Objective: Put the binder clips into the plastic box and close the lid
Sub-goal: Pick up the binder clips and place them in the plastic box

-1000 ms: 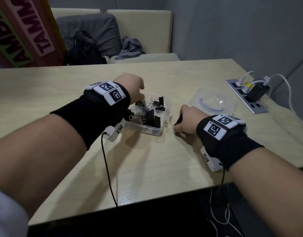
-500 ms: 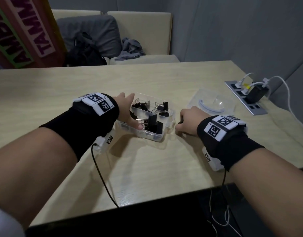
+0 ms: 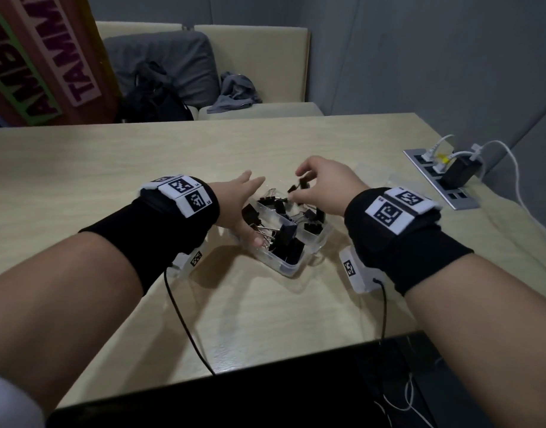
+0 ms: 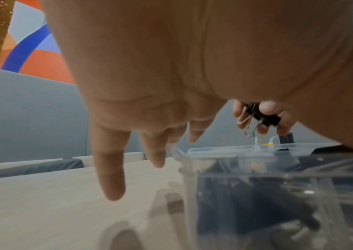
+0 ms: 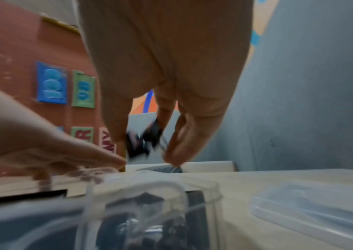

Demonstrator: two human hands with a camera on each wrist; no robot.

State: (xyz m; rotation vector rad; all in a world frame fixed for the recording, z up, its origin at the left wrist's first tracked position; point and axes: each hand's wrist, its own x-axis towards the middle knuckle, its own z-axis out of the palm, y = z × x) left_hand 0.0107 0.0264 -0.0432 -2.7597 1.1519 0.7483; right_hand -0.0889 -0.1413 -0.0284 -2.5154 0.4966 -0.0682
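Note:
A clear plastic box (image 3: pixel 319 242) stands open on the table, holding several black binder clips (image 3: pixel 285 233). My left hand (image 3: pixel 245 208) lies against the box's left side, fingers straight (image 4: pixel 110 172) and thumb at the near rim. Above the far side of the box hovers my right hand (image 3: pixel 301 188), its thumb and fingers pinching one black binder clip (image 3: pixel 300 184), which shows blurred in the right wrist view (image 5: pixel 143 142) and also from the left wrist (image 4: pixel 261 116). The clear lid (image 5: pixel 312 208) lies on the table right of the box, mostly hidden behind my right wrist in the head view.
A power strip (image 3: pixel 441 180) with a black adapter and white cables sits at the table's right edge. Thin black cables (image 3: pixel 185 322) run from my wrists over the near table edge. A bench with cushions and a dark bag (image 3: pixel 154 97) stands behind the table.
My right hand has risen from the table beside the box and moved left over it, carrying a clip. My left hand has stayed at the box's left side.

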